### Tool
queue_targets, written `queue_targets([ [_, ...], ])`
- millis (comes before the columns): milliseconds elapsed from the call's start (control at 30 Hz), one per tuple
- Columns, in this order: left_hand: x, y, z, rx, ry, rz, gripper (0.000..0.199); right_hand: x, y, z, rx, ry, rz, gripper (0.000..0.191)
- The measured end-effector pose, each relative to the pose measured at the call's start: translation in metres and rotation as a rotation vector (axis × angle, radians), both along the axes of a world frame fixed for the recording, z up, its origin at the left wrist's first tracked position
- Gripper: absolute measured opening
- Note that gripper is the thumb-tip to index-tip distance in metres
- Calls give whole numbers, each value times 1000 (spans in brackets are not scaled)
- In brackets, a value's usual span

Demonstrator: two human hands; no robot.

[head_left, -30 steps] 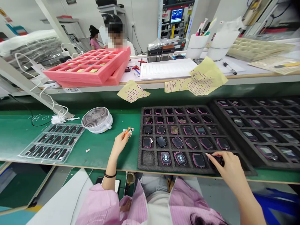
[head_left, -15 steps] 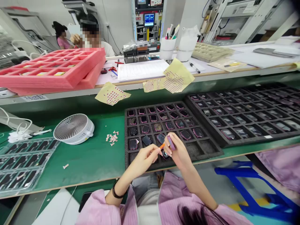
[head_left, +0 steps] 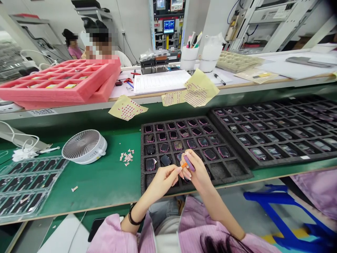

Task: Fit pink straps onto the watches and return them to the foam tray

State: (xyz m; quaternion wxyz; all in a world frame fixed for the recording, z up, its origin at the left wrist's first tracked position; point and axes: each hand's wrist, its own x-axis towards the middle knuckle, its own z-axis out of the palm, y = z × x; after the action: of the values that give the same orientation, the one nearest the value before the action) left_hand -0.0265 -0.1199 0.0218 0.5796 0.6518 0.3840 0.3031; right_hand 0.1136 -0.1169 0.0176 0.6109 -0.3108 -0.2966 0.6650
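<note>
Over a foam tray (head_left: 173, 120), right hand (head_left: 197, 172) pinches a purple-rimmed watch (head_left: 189, 163), left hand (head_left: 164, 179) an orange stick (head_left: 184, 164).

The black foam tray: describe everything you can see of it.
The black foam tray is a rough-surfaced block cut into a grid of square pockets. Most pockets hold pink-edged smartwatch bodies; a few near the front right stand empty. It lies flat on the green bench mat, with the person's right hand above it.

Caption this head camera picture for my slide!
Left hand holds orange tool, right hand a pink watch, above foam tray.
</note>
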Motion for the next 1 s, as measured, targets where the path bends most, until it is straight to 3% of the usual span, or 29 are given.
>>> queue_targets([
  [267, -2, 0, 7, -29, 15, -2, 47, -1, 0, -1, 0, -8, -10, 25],
  [367, 0, 0, 8, -41, -11, -24, 47, -1, -1, -2, -42, 58, 50, 29],
  [467, 5, -2, 5, -59, -70, -21, 48, -2, 1, -6, -127, 183, 87, 31],
  [700, 11, -1, -4, -95, -134, 12, 51, -1, 5, -13, -237, 244, 9, 37],
  [867, 21, 3, -7, -108, -165, 142, 51, -8, -2, -11, -168, 51, -101, 31],
  [1000, 19, 3, -9, -28, -99, 188, 45, -5, -4, -16, -59, -153, -119, 32],
])
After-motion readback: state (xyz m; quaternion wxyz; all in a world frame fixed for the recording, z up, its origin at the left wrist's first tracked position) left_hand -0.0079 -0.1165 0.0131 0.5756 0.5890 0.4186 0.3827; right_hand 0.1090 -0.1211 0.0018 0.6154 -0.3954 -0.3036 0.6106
